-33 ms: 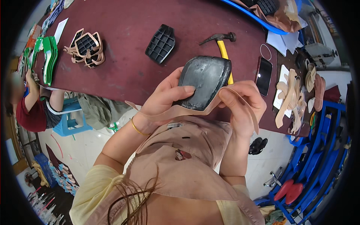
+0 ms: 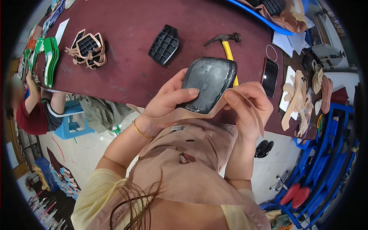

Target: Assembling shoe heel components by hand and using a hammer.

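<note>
A black shoe heel block (image 2: 211,78), smooth and shiny on the face toward me, is held up over the table's near edge. My left hand (image 2: 168,96) is closed on it, the thumb pressing on its face and the other fingers hidden behind. A thin tan strip (image 2: 180,114) runs along the block's lower edge, one loose end at my left wrist. At the block's right corner my right hand (image 2: 251,105) pinches the strip between thumb and fingers, and its other end hangs down past the palm. Farther off lies another black heel block (image 2: 164,45), its gridded hollow side up.
Behind the held block lies a yellow-handled hammer (image 2: 227,50). Tan-wrapped heel blocks (image 2: 89,48) are piled at the left, near green strips (image 2: 50,61). A phone (image 2: 270,78) and tan straps (image 2: 297,97) lie at the right. A seated person (image 2: 32,111) is at far left.
</note>
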Tool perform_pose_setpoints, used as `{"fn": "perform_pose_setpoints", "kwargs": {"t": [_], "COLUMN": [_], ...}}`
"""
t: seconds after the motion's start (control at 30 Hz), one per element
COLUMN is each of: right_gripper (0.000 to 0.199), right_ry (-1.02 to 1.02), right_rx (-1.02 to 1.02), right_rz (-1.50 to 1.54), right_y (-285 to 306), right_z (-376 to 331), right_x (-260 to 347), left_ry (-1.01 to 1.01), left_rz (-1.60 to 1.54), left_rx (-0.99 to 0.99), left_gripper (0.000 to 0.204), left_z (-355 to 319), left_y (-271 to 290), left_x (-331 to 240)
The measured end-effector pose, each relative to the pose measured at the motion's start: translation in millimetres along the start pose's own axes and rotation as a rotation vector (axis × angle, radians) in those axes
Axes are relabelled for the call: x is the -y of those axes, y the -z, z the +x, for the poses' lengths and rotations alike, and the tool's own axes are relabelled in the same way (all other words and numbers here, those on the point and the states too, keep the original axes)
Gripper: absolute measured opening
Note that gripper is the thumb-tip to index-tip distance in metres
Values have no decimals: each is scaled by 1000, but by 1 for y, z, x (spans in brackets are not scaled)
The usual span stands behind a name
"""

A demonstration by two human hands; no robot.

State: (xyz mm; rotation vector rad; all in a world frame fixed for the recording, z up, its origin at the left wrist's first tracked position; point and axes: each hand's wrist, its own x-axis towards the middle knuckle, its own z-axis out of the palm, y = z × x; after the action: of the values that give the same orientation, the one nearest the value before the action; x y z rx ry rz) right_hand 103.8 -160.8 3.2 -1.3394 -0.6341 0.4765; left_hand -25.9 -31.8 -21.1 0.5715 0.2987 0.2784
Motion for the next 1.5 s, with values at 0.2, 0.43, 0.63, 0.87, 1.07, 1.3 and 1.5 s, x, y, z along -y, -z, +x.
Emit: {"fn": "perform_pose_setpoints", "kwargs": {"t": [0.2,0.43,0.63,0.87,1.07,1.3,1.5], "right_gripper": [14,15,14,16,22,67,68], "right_ry": [125,15,22,-116,-661,-186,-49], "right_rx": [44,-17,-67,-120,282,107,-113], "right_rz": [-34,1,196,477,962,846,555], "right_y": [7,11,10,11,19,1,-17], "right_z": [7,10,11,12,19,8,21], "right_x": [0,0,-7,-25,-85,-54,-14], "left_ry": [70,125,128,76,605,-167,-262], "left_rz": [17,45,45,156,460,611,553], "left_rx": [17,59,107,116,494,146,54], "left_gripper": [58,65,68,66,73,73,85], "left_z": [-5,-9,-12,-12,-21,20,25], "left_y": [1,6,8,8,-4,-5,-2], "left_x": [-6,-8,1,8,-14,-15,1]}}
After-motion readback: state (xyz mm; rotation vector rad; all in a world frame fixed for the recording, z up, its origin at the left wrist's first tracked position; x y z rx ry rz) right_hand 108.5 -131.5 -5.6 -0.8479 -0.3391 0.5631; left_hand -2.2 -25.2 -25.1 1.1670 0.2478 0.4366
